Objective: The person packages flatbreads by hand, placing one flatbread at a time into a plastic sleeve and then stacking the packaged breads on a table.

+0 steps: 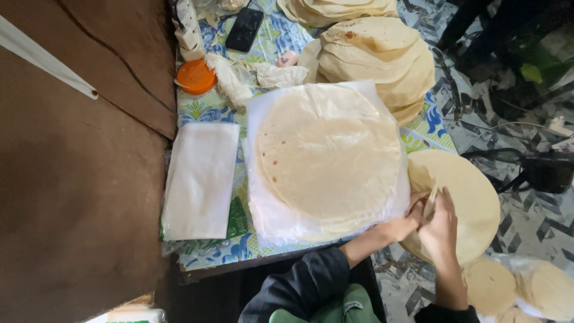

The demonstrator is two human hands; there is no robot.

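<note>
Flatbreads, inspected from my head view: my left hand (405,224) and right hand (439,222) meet at the near edge of a flatbread stack (463,197) off the table's right side, fingers pinching and peeling one round from it. A stack in a clear plastic bag (327,157) lies filled on the patterned table (418,137). I judge one bag loaded; folded empty bags (200,179) and unbagged piles (376,54) beyond suggest much work remains.
</note>
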